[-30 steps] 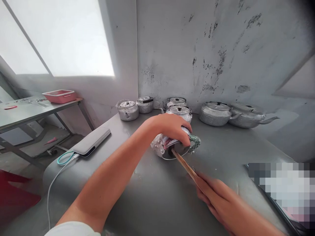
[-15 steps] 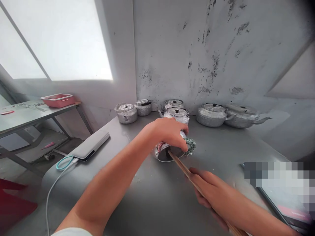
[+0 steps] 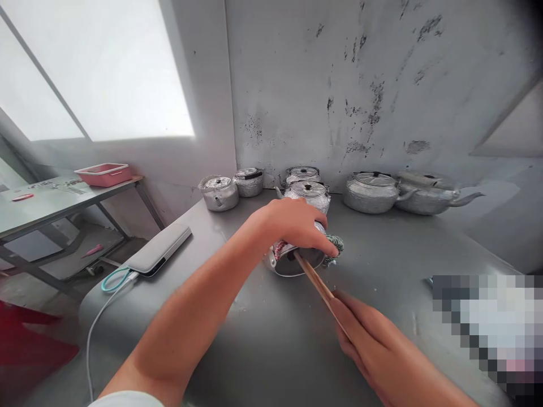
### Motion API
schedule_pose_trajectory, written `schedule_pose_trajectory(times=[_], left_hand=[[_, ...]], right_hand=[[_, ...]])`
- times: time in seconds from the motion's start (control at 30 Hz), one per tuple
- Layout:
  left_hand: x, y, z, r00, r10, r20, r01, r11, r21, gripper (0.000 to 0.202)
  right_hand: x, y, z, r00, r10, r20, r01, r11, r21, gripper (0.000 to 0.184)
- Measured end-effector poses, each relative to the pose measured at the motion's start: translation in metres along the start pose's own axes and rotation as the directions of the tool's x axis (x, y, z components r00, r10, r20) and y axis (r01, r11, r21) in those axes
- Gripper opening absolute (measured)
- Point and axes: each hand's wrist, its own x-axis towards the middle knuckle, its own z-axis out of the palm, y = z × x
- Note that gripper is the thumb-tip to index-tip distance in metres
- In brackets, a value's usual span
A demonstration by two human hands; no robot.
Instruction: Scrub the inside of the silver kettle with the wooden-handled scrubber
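Note:
My left hand grips the top of a small silver kettle at the middle of the table, its thumb by a green rope-wrapped part. A red wrapped piece shows below the fingers. The kettle's near side is a dark round face with a pale rim, and much of its body is hidden under the hand. My right hand is closed round a wooden stick. The stick's far end meets the dark face; whether it goes inside I cannot tell.
Several dented silver kettles stand along the wall at the table's back. A grey power bank with a cable lies at the left edge. A blurred-out object is at right. Beyond, a pink basket sits on another table.
The view has shifted slightly. The stick's tip and my right hand have moved a little against the kettle's face. My left hand keeps its hold, its thumb reaching slightly further over the green rope.

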Motion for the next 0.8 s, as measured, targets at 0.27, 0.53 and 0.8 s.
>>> schedule_pose_trajectory(times=[0.27,0.53,0.8], left_hand=[[-0.001,0.000,-0.001,1.000,-0.014,0.010,0.014,1.000,-0.018,0.069],[0.000,0.001,0.000,1.000,-0.023,0.004,0.023,1.000,-0.006,0.070],[0.001,0.000,0.000,1.000,-0.031,-0.003,0.031,1.000,-0.002,0.072]], right_hand=[[0.002,0.002,0.002,1.000,-0.003,-0.011,0.003,1.000,-0.012,0.037],[0.002,-0.001,0.003,1.000,-0.006,0.011,0.006,1.000,-0.019,0.037],[0.011,0.018,0.006,0.999,0.039,0.011,-0.039,0.999,0.014,0.043]])
